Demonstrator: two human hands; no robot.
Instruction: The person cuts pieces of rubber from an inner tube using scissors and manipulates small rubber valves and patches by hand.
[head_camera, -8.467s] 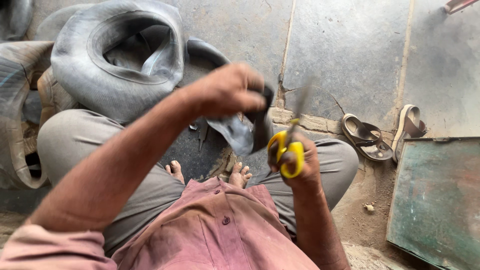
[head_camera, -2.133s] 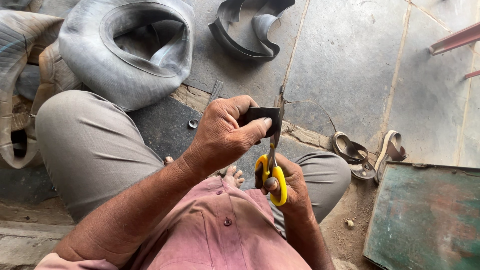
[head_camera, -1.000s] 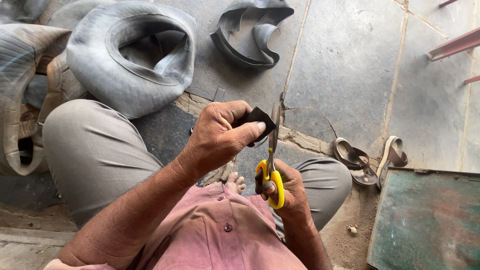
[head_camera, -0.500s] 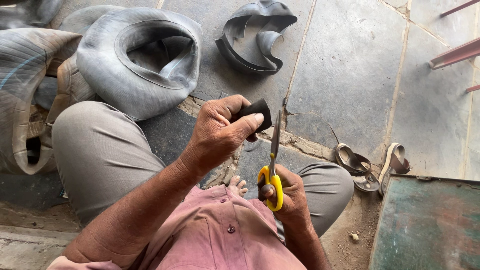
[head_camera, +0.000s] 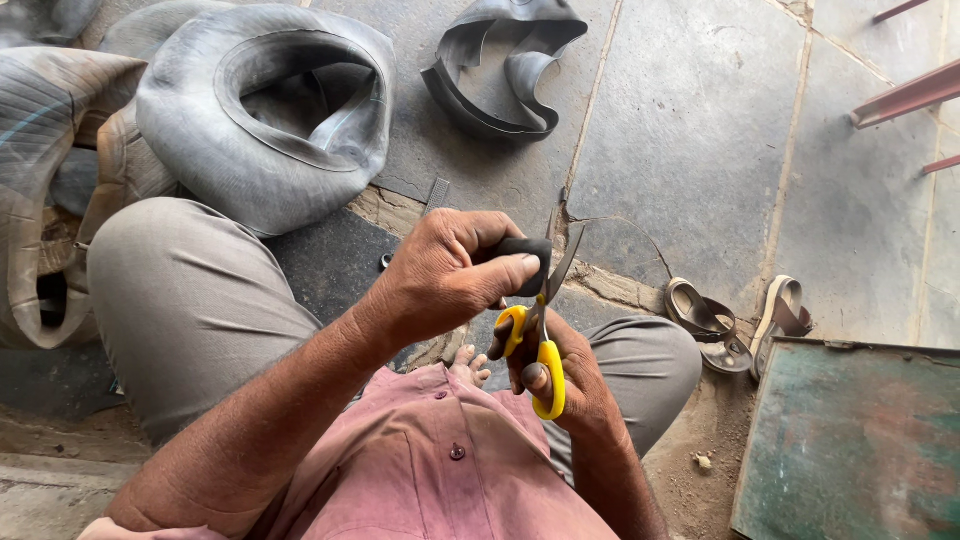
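Head view, read from left to right, with the scissors (head_camera: 540, 340) as the landmark. Far to the left of the scissors lie two slumped rubber inner tubes: a worn, brownish one (head_camera: 50, 150) at the frame edge and a large grey one (head_camera: 265, 120) folded into a ring just beside it. Your bent left knee (head_camera: 190, 300), in grey trousers, sits below the grey tube.

Immediately left of the scissors is your left hand (head_camera: 450, 275). Its grip is pressed together, thumb against fingers, pinching a small piece of black rubber (head_camera: 525, 262). The piece is dark, matt and thick, with a rounded edge showing past your thumb; most of it is hidden inside the hand. It is held in the air above your lap, touching the scissor blades at their left side.

The scissors have yellow handle loops and grey metal blades pointing up and away from you, parted slightly around the rubber's edge. A thin curl of trimmed rubber (head_camera: 620, 230) trails from the blade tips to the right.

Your right hand (head_camera: 555, 385) is below the scissors, its grip closed through the yellow loops, thumb in the upper loop and fingers in the lower.

Above the scissors, on the stone floor (head_camera: 700, 130), lies a cut, twisted scrap of black tube (head_camera: 500, 70). Right of the scissors lie a pair of sandals (head_camera: 740, 325), then a green metal sheet (head_camera: 850, 440).
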